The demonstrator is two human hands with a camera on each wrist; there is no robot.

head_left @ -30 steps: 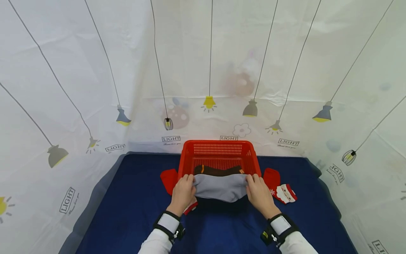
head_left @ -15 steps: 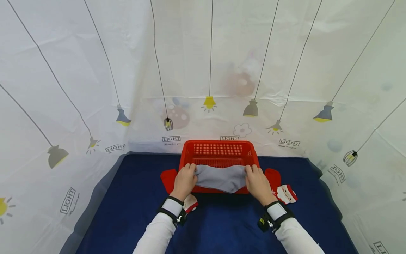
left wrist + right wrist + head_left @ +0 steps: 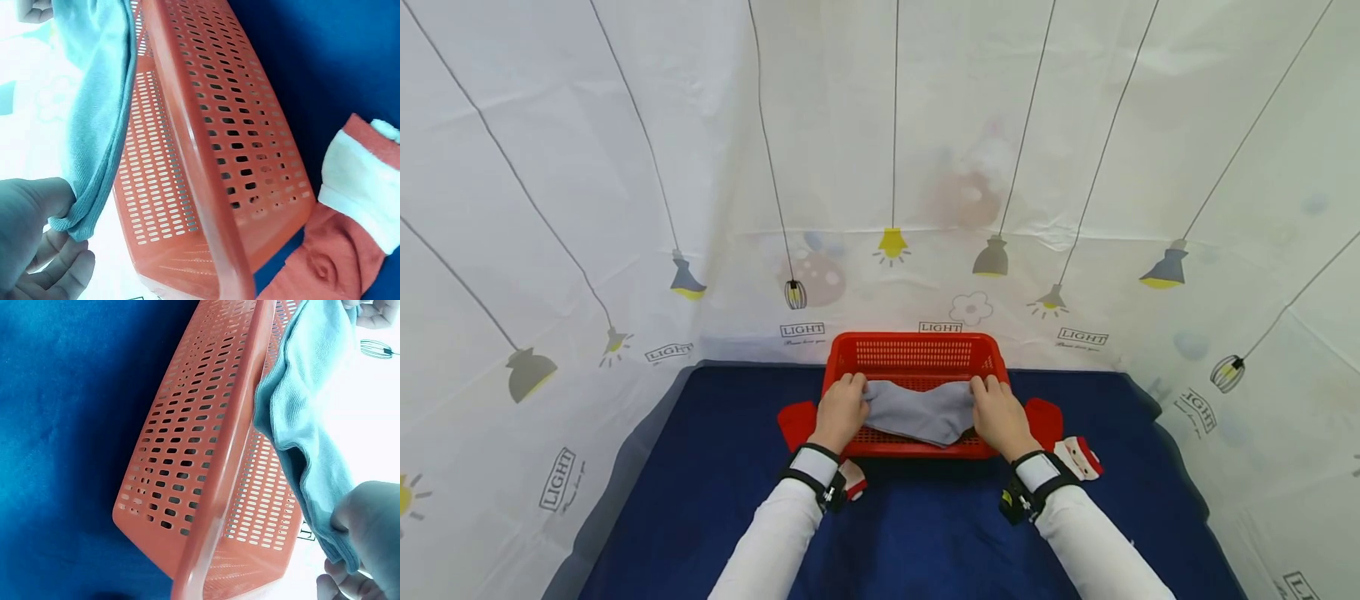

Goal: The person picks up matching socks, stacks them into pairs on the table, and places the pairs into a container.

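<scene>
Backdrop: a white sheet printed with hanging lamps rises behind a dark blue cloth.
Grey sock: the grey knit piece, a sock by its look, hangs over the opening of the red basket, its long axis side to side, along the near rim.
Left hand: pinches one end.
Right hand: pinches the other; neither is nearer, the sock lying stretched between them.
Red-and-white socks: one on the cloth by the left hand, one by the right.
Left wrist view: layered edges between thumb and fingers, where overhead I see mostly knuckles; also the left red-and-white sock's middle, overhead hidden by the arm.
Right wrist view: a loose fold mid-sock, flattened from above.
Basket floor: mostly hidden; I cannot tell all it holds.
</scene>
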